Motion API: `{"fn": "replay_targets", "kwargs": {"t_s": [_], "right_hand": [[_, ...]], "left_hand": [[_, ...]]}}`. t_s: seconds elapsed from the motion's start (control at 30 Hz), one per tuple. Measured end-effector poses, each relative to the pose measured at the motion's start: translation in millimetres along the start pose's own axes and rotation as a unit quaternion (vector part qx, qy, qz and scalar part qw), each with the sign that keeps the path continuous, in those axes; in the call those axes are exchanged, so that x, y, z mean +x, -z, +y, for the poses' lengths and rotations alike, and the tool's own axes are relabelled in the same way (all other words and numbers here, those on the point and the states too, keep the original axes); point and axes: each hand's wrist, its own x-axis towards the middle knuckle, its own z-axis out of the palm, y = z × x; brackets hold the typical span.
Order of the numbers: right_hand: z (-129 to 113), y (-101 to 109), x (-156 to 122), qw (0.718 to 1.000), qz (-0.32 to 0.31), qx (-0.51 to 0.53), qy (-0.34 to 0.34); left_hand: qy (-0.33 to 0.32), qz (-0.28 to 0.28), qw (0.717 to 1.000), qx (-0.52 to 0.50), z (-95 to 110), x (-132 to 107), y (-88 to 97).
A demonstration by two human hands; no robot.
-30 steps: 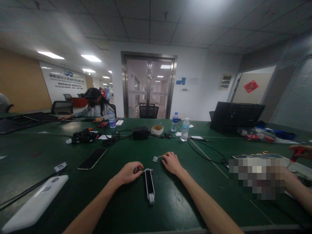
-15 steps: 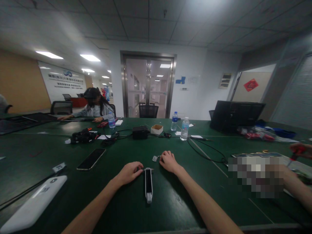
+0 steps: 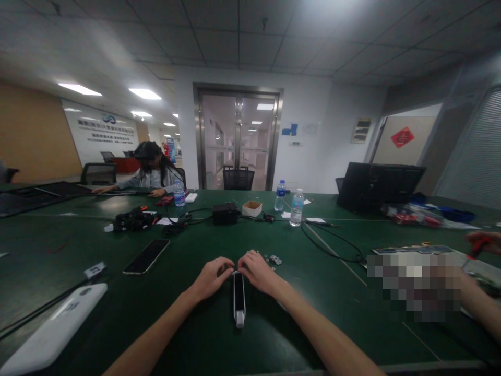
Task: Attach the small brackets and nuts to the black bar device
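A slim white-edged device with a long black face (image 3: 238, 295) lies on the green table, its far end between my hands. My left hand (image 3: 215, 277) is at the left of that end, thumb and fingers curled together. From the right, my right hand (image 3: 256, 269) meets it with bent fingers at the same end. Both sets of fingertips are close together, and whatever they pinch is too small to make out. Just right of my right hand lie a small silvery part (image 3: 275, 259) and several tiny pieces.
A dark phone (image 3: 146, 256) and a white phone-shaped slab (image 3: 58, 324) lie to the left. Beyond are a black box (image 3: 226, 213), cables, a small open carton (image 3: 252, 209) and water bottles (image 3: 296, 209). At right, a co-worker's hand holds a red screwdriver (image 3: 478, 246).
My right hand has moved left and nearer, from beside the small silvery part to the device's far end. My left hand has shifted slightly right. The device stays put.
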Motion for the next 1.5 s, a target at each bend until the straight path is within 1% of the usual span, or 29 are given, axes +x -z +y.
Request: {"fn": "replay_targets", "kwargs": {"t_s": [0.1, 0.2, 0.3, 0.43, 0.53, 0.67, 0.8, 0.87, 0.93, 1.13, 1.23, 1.5], "right_hand": [[-8.9, -5.3, 0.8, 0.998, 0.032, 0.047, 0.026], [-7.7, -9.7, -0.6, 0.995, 0.061, 0.075, 0.027], [-4.8, -12.3, -2.5, 0.994, 0.067, 0.088, 0.027], [-6.2, -13.7, -3.6, 0.993, 0.061, 0.097, 0.027], [-7.5, -11.2, -3.2, 0.995, 0.051, 0.083, 0.032], [-2.4, 0.8, -3.4, 0.999, 0.027, 0.007, 0.027], [7.5, 14.0, -5.9, 0.997, -0.039, -0.065, -0.021], [10.8, 16.9, -7.6, 0.993, -0.077, -0.076, -0.037], [12.2, 17.4, -8.6, 0.991, -0.101, -0.072, -0.047], [11.3, 14.3, -7.6, 0.992, -0.102, -0.065, -0.041], [11.6, 12.9, -7.5, 0.991, -0.102, -0.068, -0.043], [10.2, 13.6, -8.6, 0.991, -0.104, -0.06, -0.056]], "left_hand": [[-0.003, -0.005, 0.999, -0.035, 6.6, -0.3, 0.5], [0.009, 0.0, 0.998, -0.058, 7.1, -0.4, 0.6], [0.009, 0.002, 0.998, -0.06, 3.8, 0.0, -1.0], [0.006, 0.001, 0.999, -0.037, -1.3, 1.0, -1.9], [-0.004, -0.004, 1.0, -0.005, -5.1, 1.4, 1.7], [-0.01, -0.035, 0.999, 0.034, -10.2, 0.9, 11.9], [0.0, -0.063, 0.996, 0.068, -15.4, 0.0, 18.2], [0.004, -0.072, 0.995, 0.065, -16.4, -0.1, 18.1], [0.008, -0.079, 0.996, 0.051, -15.5, -0.1, 16.7], [0.019, -0.087, 0.996, 0.018, -12.1, -0.2, 11.7], [0.03, -0.082, 0.996, 0.005, -14.4, 0.1, 9.3], [0.038, -0.066, 0.997, -0.006, -18.0, 2.0, 6.8]]}}
